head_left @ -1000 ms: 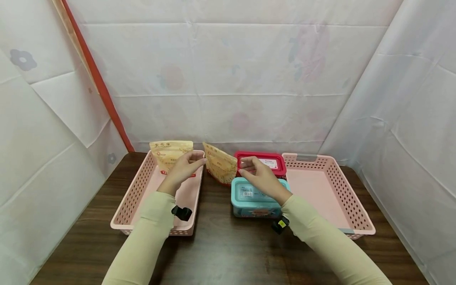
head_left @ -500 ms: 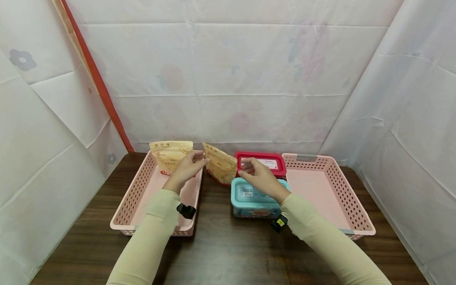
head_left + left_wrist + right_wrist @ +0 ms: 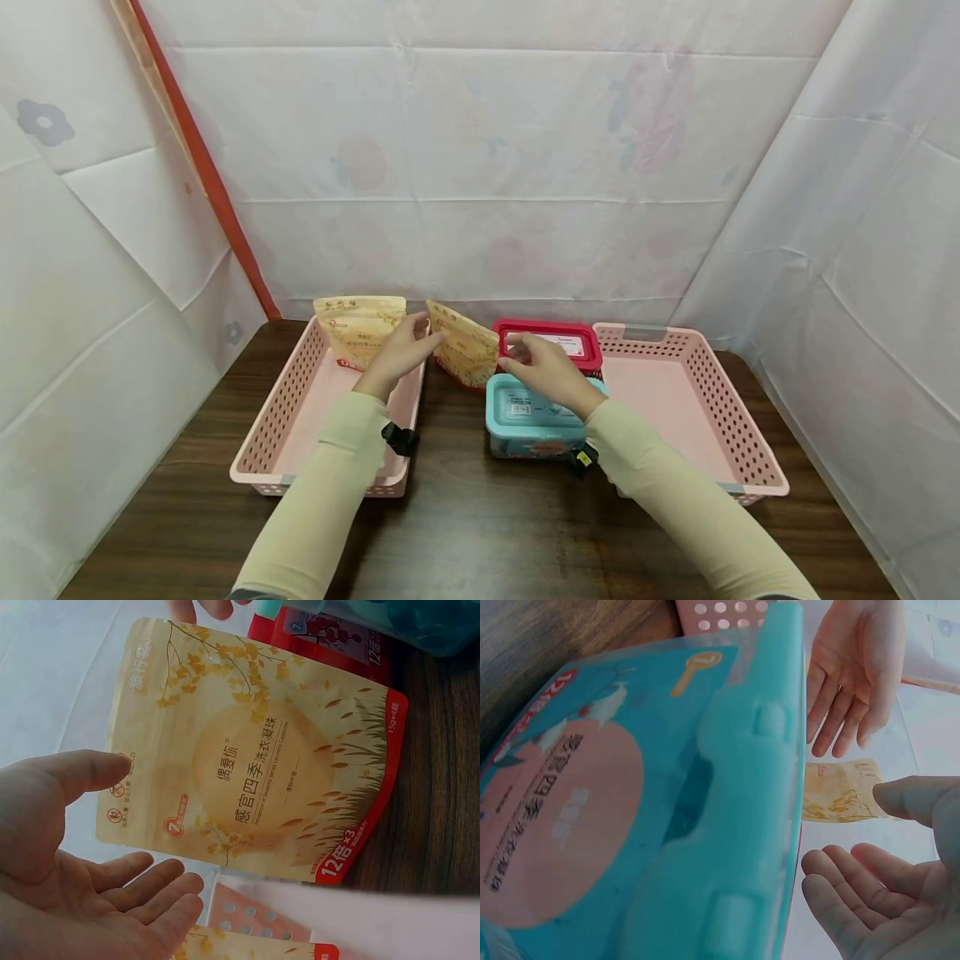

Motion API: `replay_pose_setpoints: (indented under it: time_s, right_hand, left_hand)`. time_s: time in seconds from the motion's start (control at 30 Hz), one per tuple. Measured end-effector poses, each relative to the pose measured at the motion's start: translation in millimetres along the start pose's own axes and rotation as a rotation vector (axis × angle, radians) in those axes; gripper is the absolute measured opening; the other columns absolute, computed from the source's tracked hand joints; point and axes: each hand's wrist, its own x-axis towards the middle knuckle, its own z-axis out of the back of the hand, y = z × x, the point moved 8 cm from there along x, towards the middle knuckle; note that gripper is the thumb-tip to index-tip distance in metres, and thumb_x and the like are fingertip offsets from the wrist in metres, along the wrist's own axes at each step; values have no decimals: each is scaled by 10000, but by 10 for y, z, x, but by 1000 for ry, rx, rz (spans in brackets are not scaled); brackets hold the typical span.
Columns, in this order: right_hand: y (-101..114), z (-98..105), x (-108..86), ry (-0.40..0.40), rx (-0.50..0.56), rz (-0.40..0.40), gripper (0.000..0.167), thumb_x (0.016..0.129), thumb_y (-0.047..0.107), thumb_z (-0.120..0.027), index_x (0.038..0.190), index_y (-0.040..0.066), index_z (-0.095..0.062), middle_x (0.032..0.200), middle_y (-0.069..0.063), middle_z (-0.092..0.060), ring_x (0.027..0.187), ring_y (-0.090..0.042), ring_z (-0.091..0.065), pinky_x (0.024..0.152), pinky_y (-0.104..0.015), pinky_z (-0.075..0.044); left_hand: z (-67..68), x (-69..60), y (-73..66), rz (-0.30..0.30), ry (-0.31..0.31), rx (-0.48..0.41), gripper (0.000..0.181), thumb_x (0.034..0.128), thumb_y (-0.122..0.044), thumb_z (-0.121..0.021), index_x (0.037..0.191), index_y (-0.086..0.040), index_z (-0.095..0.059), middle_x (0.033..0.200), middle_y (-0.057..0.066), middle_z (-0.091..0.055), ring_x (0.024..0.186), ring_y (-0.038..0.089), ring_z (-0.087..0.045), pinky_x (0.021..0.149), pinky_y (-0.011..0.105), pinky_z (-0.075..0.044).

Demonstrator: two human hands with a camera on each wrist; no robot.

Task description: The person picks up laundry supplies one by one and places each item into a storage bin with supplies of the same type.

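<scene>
At the left edge of the upright laundry-capsule pouch (image 3: 465, 352), the left hand (image 3: 397, 357) is open; at its right edge, the right hand (image 3: 551, 372) is likewise open. Contact cannot be confirmed. Pouch print includes "Laundry Capsules", "12倍×3" and "15g×4颗". Surface (image 3: 457, 475) separates left pink basket (image 3: 283, 408) from teal box (image 3: 536, 421).

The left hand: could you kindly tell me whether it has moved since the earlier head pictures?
Yes: in the head view the left hand has shifted rightward relative to the left basket, toward the pouch outside it.
</scene>
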Motion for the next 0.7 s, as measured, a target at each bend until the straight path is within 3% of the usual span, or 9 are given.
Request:
replay_pose_setpoints:
  time_s: [0.27, 0.7]
  right_hand:
    - [11, -51, 54, 10, -25, 11, 365, 991, 211, -662, 1315, 47, -618, 1095, -59, -694, 1003, -192, -663, 849, -369, -564]
    - [-21, -75, 139, 14, -59, -3, 281, 1001, 231, -647, 1238, 82, -672, 1054, -23, -693, 974, -178, -648, 800, -347, -568]
  left_hand:
    - [-49, 17, -27, -7, 29, -32, 831, 1031, -385, -549, 1602, -28, -62, 1643, 186, -134, 1494, 367, -168, 1179, 515, -237]
    - [-82, 81, -3, 7, 20, -12, 822, 1028, -408, -534, 1614, -85, -57, 1650, 167, -122, 1493, 371, -167, 1168, 532, -255]
